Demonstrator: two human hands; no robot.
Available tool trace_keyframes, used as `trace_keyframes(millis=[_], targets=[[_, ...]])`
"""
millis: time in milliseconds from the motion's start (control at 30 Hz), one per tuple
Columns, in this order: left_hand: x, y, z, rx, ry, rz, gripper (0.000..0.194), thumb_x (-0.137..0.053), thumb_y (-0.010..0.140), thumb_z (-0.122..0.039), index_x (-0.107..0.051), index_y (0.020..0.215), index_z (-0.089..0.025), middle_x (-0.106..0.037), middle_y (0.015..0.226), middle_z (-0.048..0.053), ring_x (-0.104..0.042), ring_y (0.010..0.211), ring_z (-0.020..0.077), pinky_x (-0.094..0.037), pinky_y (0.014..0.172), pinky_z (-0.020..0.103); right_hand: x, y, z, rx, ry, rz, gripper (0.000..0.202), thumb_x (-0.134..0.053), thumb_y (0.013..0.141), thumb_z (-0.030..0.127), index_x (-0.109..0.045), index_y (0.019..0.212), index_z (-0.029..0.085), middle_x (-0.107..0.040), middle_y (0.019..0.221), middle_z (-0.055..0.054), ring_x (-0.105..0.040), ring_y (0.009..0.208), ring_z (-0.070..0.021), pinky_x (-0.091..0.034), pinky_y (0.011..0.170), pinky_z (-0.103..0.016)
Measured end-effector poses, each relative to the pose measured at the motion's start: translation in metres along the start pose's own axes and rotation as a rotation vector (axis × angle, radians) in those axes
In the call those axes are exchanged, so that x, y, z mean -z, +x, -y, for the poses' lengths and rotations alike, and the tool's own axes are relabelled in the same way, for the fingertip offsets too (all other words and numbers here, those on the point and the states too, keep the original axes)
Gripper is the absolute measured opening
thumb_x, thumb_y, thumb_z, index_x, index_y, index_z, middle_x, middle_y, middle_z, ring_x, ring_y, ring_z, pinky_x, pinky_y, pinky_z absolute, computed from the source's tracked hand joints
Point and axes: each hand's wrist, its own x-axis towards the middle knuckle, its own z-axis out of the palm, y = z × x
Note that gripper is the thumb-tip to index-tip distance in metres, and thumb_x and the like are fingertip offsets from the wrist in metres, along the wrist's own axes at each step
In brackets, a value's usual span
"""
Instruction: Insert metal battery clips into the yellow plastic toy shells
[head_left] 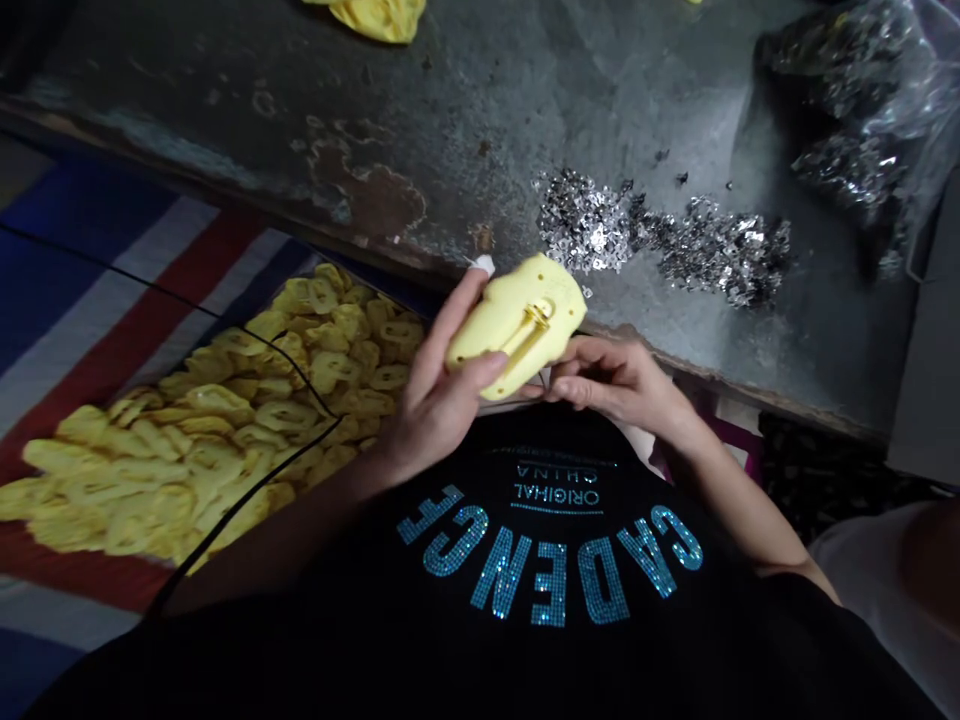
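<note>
My left hand (439, 405) is closed around a yellow molded plastic shell (491, 325). The shell has a long slot and a few small holes, and a shiny brass-coloured metal part sits at one end of the slot. White material covers one fingertip of this hand. Close to the shell's lower right side, my right hand (626, 385) has its thumb and fingers pinched together. Whatever is in that pinch is too small to make out. Just beyond the shell, a heap of small shiny metal clips (592, 222) lies on the worn metal table (465, 110).
More metal clips (724, 250) spread to the right, with a clear plastic bag (885, 100) of them behind. On a striped sheet (120, 340) at left lies a large pile of yellow pieces (202, 420), crossed by a black cable (240, 490). Yellow material (382, 15) sits at the table's far side.
</note>
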Motion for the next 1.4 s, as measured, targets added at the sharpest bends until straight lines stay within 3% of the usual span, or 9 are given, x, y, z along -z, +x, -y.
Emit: trace_keyframes(millis=[100,167,233,367,600,833,1133,1267,1400], targets=[[-0.001,0.003,-0.026,0.356,-0.319,-0.188,0.074,-0.067,0.103,-0.039,-0.049,0.175,-0.031,-0.063,0.175,0.009,-0.070,0.151,0.0415,-0.077,0.074,0.037,0.028,0.006,0.004,0.225,-0.589,-0.317,0.024,-0.077,0.110,0.046,-0.088,0.117,0.025,-0.085,0.106,-0.005,-0.078,0.096,-0.0223,-0.063,0.088,-0.039],[-0.002,0.006,-0.043,0.485,-0.402,-0.319,0.074,-0.068,0.099,-0.034,-0.053,0.171,-0.026,-0.070,0.167,0.009,-0.073,0.146,0.0420,-0.074,0.066,0.034,0.040,0.013,-0.003,0.330,-1.002,-0.501,0.021,-0.072,0.112,0.036,-0.089,0.122,0.028,-0.085,0.114,-0.008,-0.075,0.103,-0.0273,-0.060,0.092,-0.046],[-0.002,0.007,-0.053,0.510,-0.413,-0.382,0.076,-0.070,0.096,-0.033,-0.055,0.169,-0.025,-0.076,0.159,0.009,-0.083,0.124,0.0390,-0.070,0.060,0.033,0.044,0.019,-0.016,0.364,-1.271,-0.531,0.025,-0.068,0.113,0.032,-0.088,0.128,0.029,-0.084,0.118,-0.010,-0.071,0.105,-0.0298,-0.058,0.092,-0.048],[-0.003,0.005,-0.055,0.501,-0.379,-0.353,0.072,-0.066,0.099,-0.033,-0.055,0.169,-0.025,-0.079,0.154,0.012,-0.085,0.083,0.0280,-0.058,0.052,0.031,0.038,0.011,-0.039,0.462,-1.432,-0.523,0.025,-0.066,0.115,0.033,-0.086,0.131,0.033,-0.083,0.118,-0.009,-0.066,0.101,-0.0279,-0.052,0.086,-0.045],[-0.012,0.010,-0.056,0.515,-0.341,-0.355,0.074,-0.069,0.094,-0.030,-0.056,0.166,-0.023,-0.078,0.154,0.015,-0.082,0.070,0.0224,-0.057,0.047,0.029,0.033,-0.004,-0.050,0.534,-1.348,-0.559,0.016,-0.071,0.114,0.039,-0.084,0.122,0.034,-0.080,0.109,-0.006,-0.064,0.099,-0.0261,-0.046,0.086,-0.043],[-0.024,0.009,-0.061,0.472,-0.303,-0.300,0.078,-0.074,0.093,-0.037,-0.056,0.167,-0.023,-0.084,0.134,0.013,-0.081,0.070,0.0241,-0.054,0.043,0.027,0.028,0.003,-0.046,0.388,-1.274,-0.570,0.023,-0.067,0.114,0.049,-0.077,0.115,0.029,-0.078,0.115,-0.010,-0.065,0.106,-0.0327,-0.050,0.094,-0.050],[-0.027,0.001,-0.048,0.421,-0.325,-0.136,0.071,-0.067,0.105,-0.046,-0.052,0.172,-0.027,-0.083,0.140,0.016,-0.083,0.074,0.0228,-0.054,0.044,0.024,0.024,0.004,-0.052,0.420,-1.177,-0.604,0.013,-0.067,0.111,0.038,-0.073,0.107,0.028,-0.080,0.112,-0.009,-0.068,0.105,-0.0332,-0.052,0.097,-0.056],[-0.031,0.000,-0.047,0.411,-0.334,-0.110,0.070,-0.067,0.106,-0.048,-0.052,0.171,-0.026,-0.083,0.139,0.014,-0.083,0.074,0.0217,-0.054,0.043,0.023,0.019,-0.008,-0.035,0.480,-0.689,-0.550,0.013,-0.073,0.110,0.039,-0.073,0.104,0.028,-0.081,0.106,-0.004,-0.074,0.101,-0.0267,-0.060,0.097,-0.051],[-0.034,0.000,-0.049,0.405,-0.334,-0.022,0.067,-0.064,0.109,-0.050,-0.053,0.171,-0.027,-0.080,0.146,0.013,-0.084,0.078,0.0224,-0.056,0.044,0.022,0.018,-0.026,0.001,0.328,-0.207,-0.390,0.016,-0.092,0.100,0.040,-0.080,0.103,0.029,-0.080,0.096,0.000,-0.077,0.085,-0.0197,-0.067,0.081,-0.038]])
